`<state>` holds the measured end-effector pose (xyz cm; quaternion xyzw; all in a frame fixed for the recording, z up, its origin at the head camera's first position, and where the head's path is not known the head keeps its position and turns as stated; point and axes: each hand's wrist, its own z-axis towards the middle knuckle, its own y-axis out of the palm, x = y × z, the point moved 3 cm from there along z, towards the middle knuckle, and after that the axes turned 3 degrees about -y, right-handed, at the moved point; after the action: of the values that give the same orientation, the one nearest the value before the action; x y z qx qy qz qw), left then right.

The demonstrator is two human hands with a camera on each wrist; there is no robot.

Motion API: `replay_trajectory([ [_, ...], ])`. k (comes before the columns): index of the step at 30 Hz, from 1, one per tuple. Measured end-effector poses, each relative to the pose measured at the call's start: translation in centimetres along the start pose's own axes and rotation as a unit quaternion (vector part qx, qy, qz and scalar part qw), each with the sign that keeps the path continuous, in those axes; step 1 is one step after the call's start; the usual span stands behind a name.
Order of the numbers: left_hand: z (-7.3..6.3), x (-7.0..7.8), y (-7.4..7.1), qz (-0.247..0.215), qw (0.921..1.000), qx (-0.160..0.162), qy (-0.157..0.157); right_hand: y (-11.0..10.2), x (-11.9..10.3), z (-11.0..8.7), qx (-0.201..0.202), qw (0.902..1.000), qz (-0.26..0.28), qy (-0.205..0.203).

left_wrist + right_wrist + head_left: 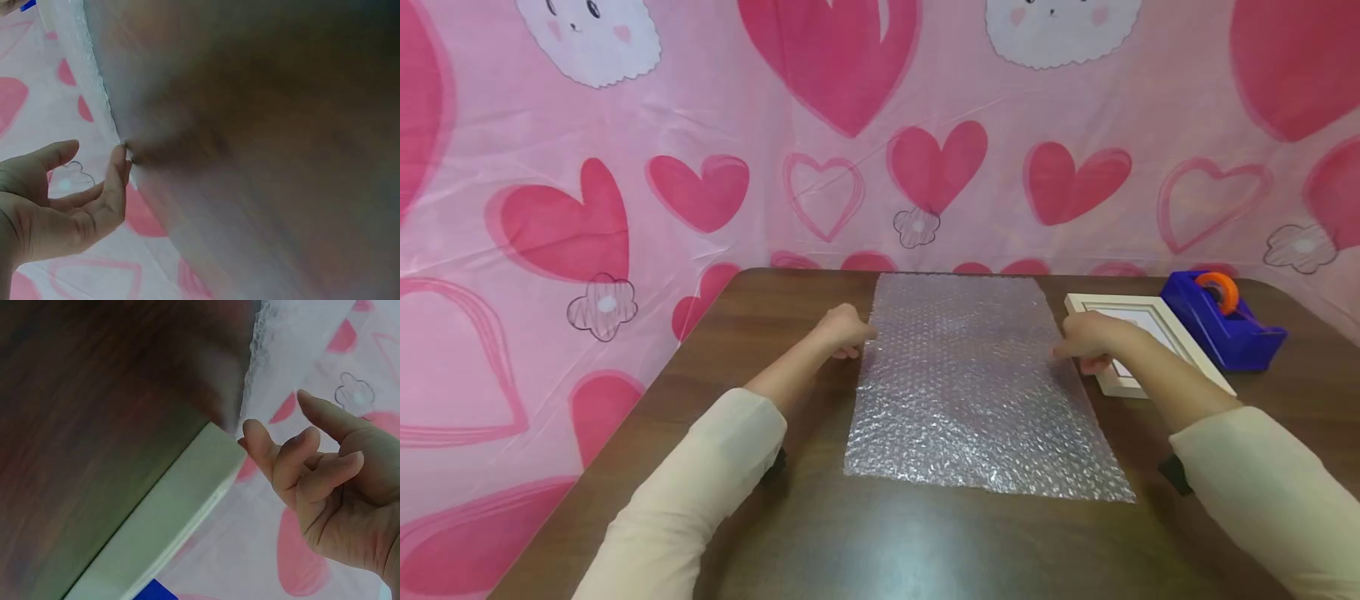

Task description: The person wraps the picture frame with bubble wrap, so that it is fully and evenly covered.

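Note:
A clear sheet of bubble wrap (962, 400) lies flat on the brown wooden table (880, 542). My left hand (846, 329) is at its left edge. In the left wrist view, the left fingertips touch that edge, with the thumb held apart. My right hand (1093, 335) has its index finger at the sheet's right edge. Seen from the right wrist, the other fingers (297, 450) bend loosely around nothing and the thumb stands away. Partly behind the right hand lies a cream picture frame (1198, 354), its corner close to the fingertips.
A blue tape dispenser (1225, 333) with an orange tape core (1225, 292) stands right of the frame, touching or very near it. Behind the table's far edge hangs a pink cloth (850, 208) printed with hearts.

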<state>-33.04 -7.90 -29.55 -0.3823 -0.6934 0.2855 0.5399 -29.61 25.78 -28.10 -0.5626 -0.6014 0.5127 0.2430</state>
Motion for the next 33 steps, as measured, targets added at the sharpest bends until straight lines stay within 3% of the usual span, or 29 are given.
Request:
replay_trajectory([
  [4, 0.7, 0.1, 0.5, -0.035, 0.9989, -0.003, -0.031, 0.1, 0.1, 0.9, 0.010, 0.9996, 0.017, 0.019],
  [8, 0.8, 0.3, 0.8, -0.069, 0.9970, -0.009, -0.033, 0.2, 0.4, 1.6, 0.044, 0.9968, 0.055, 0.038],
  [14, 0.2, 0.0, 0.6, -0.108, 0.9934, -0.036, -0.010, 0.4, 0.7, 1.9, 0.033, 0.9891, 0.136, 0.046],
  [18, -0.9, -0.2, -0.2, -0.078, 0.9955, -0.038, 0.038, -0.1, 0.6, 1.3, 0.047, 0.9867, 0.154, 0.021],
  [21, -2.3, 0.0, -1.2, -0.048, 0.9952, -0.017, 0.084, -1.0, 0.0, 0.6, 0.077, 0.9860, 0.148, 0.007],
  [22, -2.7, -0.1, -1.5, -0.059, 0.9938, -0.021, 0.092, -1.3, -0.2, 0.3, 0.089, 0.9860, 0.141, 0.004],
  [23, -3.1, -0.1, -1.8, -0.084, 0.9916, -0.031, 0.094, -1.6, -0.5, 0.1, 0.101, 0.9862, 0.132, 0.003],
  [27, -4.6, -0.4, -3.1, -0.096, 0.9894, -0.036, 0.103, -2.8, -1.5, -0.4, 0.159, 0.9840, 0.080, -0.006],
  [30, -5.2, -0.6, -4.1, -0.049, 0.9911, -0.003, 0.124, -3.4, -2.1, -0.5, 0.214, 0.9751, 0.056, -0.016],
  [33, -5.5, -1.1, -4.4, -0.027, 0.9919, 0.015, 0.124, -3.8, -2.5, -0.4, 0.266, 0.9616, 0.060, -0.026],
])
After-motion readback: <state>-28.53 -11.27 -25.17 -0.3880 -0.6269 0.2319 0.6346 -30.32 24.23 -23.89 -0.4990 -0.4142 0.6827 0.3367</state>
